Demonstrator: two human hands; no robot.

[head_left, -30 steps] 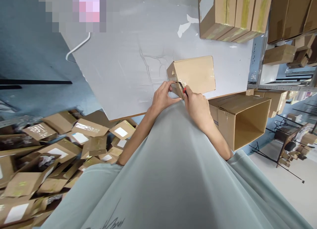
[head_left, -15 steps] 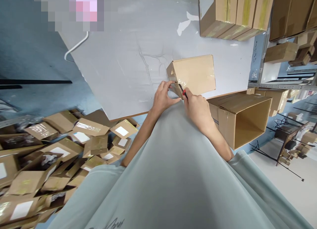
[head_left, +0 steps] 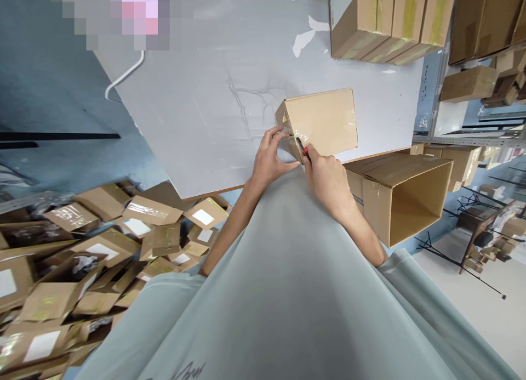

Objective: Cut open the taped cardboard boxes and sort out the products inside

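A closed cardboard box (head_left: 324, 122) lies on the grey-white table (head_left: 193, 122) near its front edge, clear tape at its left end. My left hand (head_left: 269, 158) curves around that left end, thumb at the near corner and fingertips against the end face. In my right hand (head_left: 329, 177) is a utility knife (head_left: 304, 151) with red and black parts. Its tip meets the box's taped left edge. My right fingers are closed around its handle, which they mostly hide.
Several taped boxes (head_left: 382, 23) stand together at the table's back right. An open carton (head_left: 373, 204) sits beside the front edge, right of me. Opened boxes (head_left: 156, 210) are heaped on the floor at left. A white cable (head_left: 127, 75) hangs over the left edge. Shelving (head_left: 464, 139) stands at right.
My left fingers have shifted slightly up and left along the box's end. The knife and right hand stay almost in place against the box.
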